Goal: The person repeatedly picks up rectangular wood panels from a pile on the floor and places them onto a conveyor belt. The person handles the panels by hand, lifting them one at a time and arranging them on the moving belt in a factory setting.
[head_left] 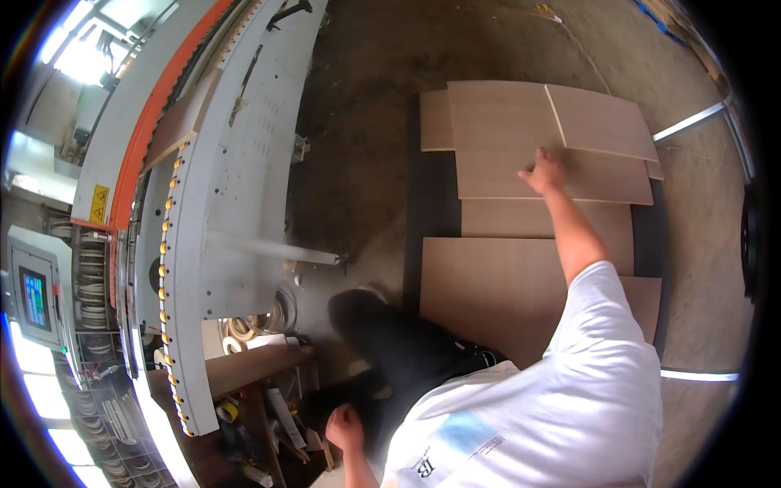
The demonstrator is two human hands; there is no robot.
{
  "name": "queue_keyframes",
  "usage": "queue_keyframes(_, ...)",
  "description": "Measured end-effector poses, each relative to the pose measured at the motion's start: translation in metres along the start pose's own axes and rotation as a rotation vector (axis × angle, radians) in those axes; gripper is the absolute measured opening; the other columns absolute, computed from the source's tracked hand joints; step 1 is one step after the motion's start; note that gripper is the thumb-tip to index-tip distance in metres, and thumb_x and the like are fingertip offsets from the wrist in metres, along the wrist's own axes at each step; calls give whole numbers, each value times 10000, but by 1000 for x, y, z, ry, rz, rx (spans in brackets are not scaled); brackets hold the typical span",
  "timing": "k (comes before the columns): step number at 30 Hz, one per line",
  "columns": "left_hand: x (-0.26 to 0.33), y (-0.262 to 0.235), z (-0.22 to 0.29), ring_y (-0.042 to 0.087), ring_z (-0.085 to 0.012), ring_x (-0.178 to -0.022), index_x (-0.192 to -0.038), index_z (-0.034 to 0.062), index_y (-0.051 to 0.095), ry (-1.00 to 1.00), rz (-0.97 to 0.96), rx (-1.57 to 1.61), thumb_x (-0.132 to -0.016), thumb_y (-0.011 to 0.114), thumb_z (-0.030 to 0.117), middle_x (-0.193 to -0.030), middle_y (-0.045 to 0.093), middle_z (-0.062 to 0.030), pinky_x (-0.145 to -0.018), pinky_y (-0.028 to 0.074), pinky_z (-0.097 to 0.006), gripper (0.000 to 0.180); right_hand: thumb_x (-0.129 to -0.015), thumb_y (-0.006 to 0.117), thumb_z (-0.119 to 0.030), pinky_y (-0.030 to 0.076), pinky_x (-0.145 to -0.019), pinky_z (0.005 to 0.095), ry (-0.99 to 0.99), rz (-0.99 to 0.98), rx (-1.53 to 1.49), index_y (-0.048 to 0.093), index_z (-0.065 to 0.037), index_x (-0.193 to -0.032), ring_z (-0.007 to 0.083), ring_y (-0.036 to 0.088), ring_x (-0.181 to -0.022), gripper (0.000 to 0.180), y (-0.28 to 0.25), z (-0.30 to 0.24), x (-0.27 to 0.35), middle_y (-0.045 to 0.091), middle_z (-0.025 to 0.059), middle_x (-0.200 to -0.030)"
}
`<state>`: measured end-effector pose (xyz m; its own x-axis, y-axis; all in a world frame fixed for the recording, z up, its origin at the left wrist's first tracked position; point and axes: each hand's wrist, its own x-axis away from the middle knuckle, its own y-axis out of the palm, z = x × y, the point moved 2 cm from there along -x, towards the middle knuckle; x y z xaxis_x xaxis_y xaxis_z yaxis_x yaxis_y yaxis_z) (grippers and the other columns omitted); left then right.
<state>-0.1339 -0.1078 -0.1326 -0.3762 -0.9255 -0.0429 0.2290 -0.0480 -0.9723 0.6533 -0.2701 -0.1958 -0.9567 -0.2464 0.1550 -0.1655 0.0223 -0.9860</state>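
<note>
Provisionally, we rate the far rectangular tan wooden panel (498,134) stiff, best edge-held; right hand (543,172) unclenched, left hand (346,428) curled.

Toward three o'clock in your view, a dark base (433,191) lies on the concrete floor (358,122). On it you have overlapping wood-coloured boards (500,134) toward its twelve o'clock and a broad board (488,285) toward its six.
</note>
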Motion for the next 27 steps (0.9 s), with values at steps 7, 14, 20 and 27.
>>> queue_keyframes(7, 4, -4, 10, 729, -337, -864, -914, 145, 779, -21, -68, -46, -879, 704, 158, -917, 768, -76, -749, 572, -438, 83, -616, 947, -607, 246, -1302, 525, 192, -109, 111, 208, -91, -1685, 223, 176, -1632, 1398, -26, 71, -48, 197, 69, -1770)
queue_keyframes(14, 5, 4, 2, 728, -341, -881, -905, 146, 776, 17, -92, -83, -860, 706, 177, -925, 770, -77, -767, 570, -456, 88, -537, 970, -623, 210, -1314, 531, 145, -159, 109, 196, -50, -1680, 222, 151, -1639, 1495, -32, 79, -64, 165, 86, -1777)
queue_keyframes(20, 1, 4, 13, 722, -349, -866, -877, 144, 772, 8, -115, -101, -846, 706, 174, -899, 763, -91, -762, 561, -474, 79, -620, 905, -683, 212, -1314, 523, 55, -163, 109, 241, -15, -1663, 239, 169, -1635, 1405, -25, 101, -53, 196, 123, -1765)
queue_keyframes(27, 1, 10, 10, 704, -375, -831, -859, 139, 764, 5, -61, -95, -847, 701, 179, -844, 742, -109, -745, 548, -495, 76, -688, 840, -723, 252, -1308, 439, -80, -136, 182, 338, 13, -1623, 307, 315, -1583, 1292, -10, 84, -9, 327, 174, -1709)
